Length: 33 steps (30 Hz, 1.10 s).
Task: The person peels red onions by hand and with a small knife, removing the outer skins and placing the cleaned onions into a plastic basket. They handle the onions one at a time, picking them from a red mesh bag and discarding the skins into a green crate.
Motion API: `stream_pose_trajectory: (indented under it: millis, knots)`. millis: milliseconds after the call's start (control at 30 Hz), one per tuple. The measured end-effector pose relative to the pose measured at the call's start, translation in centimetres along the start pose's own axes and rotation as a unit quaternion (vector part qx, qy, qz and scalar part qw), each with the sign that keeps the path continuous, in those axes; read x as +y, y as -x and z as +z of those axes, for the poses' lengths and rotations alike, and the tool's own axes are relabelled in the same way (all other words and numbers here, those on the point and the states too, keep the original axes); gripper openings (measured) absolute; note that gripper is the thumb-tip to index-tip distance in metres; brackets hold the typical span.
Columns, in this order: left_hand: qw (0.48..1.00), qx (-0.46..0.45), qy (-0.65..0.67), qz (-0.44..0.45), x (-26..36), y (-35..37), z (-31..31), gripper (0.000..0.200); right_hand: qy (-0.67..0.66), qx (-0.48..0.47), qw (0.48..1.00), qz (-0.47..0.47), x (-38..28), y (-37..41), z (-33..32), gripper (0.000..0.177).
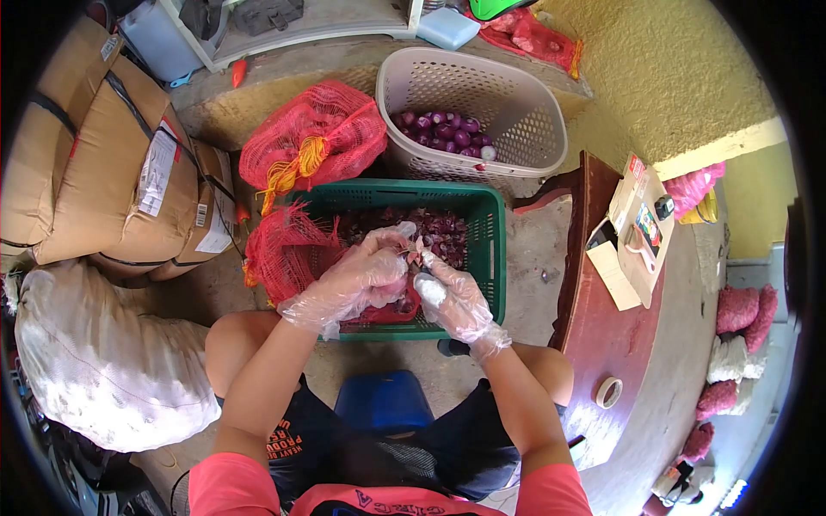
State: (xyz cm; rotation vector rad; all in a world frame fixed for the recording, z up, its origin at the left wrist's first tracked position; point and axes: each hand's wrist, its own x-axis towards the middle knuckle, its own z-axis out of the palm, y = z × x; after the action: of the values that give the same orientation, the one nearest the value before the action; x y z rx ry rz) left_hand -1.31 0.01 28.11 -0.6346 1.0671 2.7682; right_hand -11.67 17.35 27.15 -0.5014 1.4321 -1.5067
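My left hand, in a clear plastic glove, is closed, with the reddish-purple surface of a red onion partly showing through it. Opposite it, my gloved right hand has its thumb and fingers drawn together. The fingertips of both hands meet at a small bit of reddish peel. What the right fingers hold is too small to make out. Beneath both hands stands a green plastic crate, containing dark red onion skins. A red mesh bag hangs over its left side.
Behind the crate, a pale perforated basket holds several peeled purple onions. A full red mesh sack leans beside it. Wrapped cartons and a white sack stand left. A reddish wooden table bears a tape roll.
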Motion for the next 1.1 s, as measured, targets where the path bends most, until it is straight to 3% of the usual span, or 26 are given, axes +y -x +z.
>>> stream_pose_trajectory:
  millis: [133,267,367,467,567,767,867,1067,1100]
  knots:
    - [0.999,0.005,-0.034,0.016,0.0,-0.5,-0.5,0.057,-0.069,0.033,0.996,0.053,-1.1,-0.1,-0.8,0.049]
    - [0.998,0.025,-0.052,0.037,0.6,-0.2,0.4,0.056,0.035,0.081,0.994,0.056,-2.7,0.1,-1.4,0.046]
    - [0.998,0.023,-0.047,0.047,0.3,-0.4,0.5,0.054,0.225,0.071,0.969,0.068,-2.6,0.0,-2.5,0.051]
    - [0.999,0.023,-0.038,0.024,0.3,-0.9,-0.3,0.052,0.521,0.096,0.847,0.050,-2.2,-0.2,-2.8,0.060]
    - [1.000,-0.007,-0.027,0.001,0.5,-1.0,-0.3,0.049,0.545,0.073,0.824,0.134,-2.0,-0.3,-2.8,0.066]
    - [0.995,0.028,-0.089,-0.045,-2.0,-2.5,-1.1,0.043,0.571,0.015,0.811,0.129,-1.5,-0.4,-2.4,0.068]
    - [0.998,0.056,-0.040,-0.003,-2.1,-2.8,-1.2,0.040,0.570,0.018,0.812,0.123,-1.2,-0.4,-2.5,0.069]
    - [0.992,0.071,0.091,0.059,-1.8,-2.4,-1.4,0.040,0.489,0.057,0.870,-0.005,-0.6,-0.1,-2.2,0.070]
    - [0.992,0.056,0.095,0.059,-1.5,-2.0,-1.4,0.040,0.416,0.045,0.908,0.022,-1.1,0.0,-1.7,0.069]
